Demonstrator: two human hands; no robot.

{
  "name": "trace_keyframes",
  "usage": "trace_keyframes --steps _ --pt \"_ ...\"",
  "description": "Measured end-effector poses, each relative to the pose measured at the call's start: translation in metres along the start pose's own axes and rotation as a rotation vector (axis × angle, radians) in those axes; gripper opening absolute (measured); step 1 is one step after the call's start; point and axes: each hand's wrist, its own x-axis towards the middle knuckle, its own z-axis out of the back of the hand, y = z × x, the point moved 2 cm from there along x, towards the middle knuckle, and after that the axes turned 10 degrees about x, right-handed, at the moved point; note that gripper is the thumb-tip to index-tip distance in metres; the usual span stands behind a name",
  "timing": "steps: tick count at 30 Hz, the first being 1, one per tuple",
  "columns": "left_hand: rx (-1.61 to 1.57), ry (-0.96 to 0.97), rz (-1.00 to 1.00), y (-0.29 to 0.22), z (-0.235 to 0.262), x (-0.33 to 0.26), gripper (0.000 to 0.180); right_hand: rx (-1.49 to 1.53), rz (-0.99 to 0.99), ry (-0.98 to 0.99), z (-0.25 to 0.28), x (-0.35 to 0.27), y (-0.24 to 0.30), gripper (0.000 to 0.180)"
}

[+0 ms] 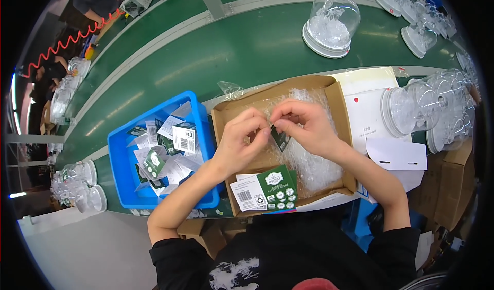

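Note:
Over a shallow cardboard box [221, 116], my left hand [244, 138] and my right hand [304, 124] meet almost fingertip to fingertip. A small dark green card [280, 137] hangs just under the right thumb and fingers, which are pinched together. My left thumb and fingers are also closed in a pinch; whatever is between them is too small to make out. In the box lies a heap of clear, thin plastic strands [314, 161]. Green-and-white printed cards [263, 191] rest at its near edge.
Left of the box, a blue plastic bin [119, 159] holds many loose cards. A green conveyor belt [247, 43] carries a clear glass-like dome [334, 25] on a white base. More domes [435, 104] cluster at right beside white paper sheets [396, 155]. Other people work at far left.

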Motion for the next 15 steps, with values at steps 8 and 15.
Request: trace_keyframes --steps 8,15 --pt "0.046 -0.027 -0.076 -0.003 0.000 0.005 0.005 -0.121 0.003 0.026 0.001 0.000 0.007 0.009" --pt "0.090 -0.046 -0.057 0.001 0.005 0.000 0.004 -0.008 -0.008 0.026 -0.005 0.003 -0.004 0.010"
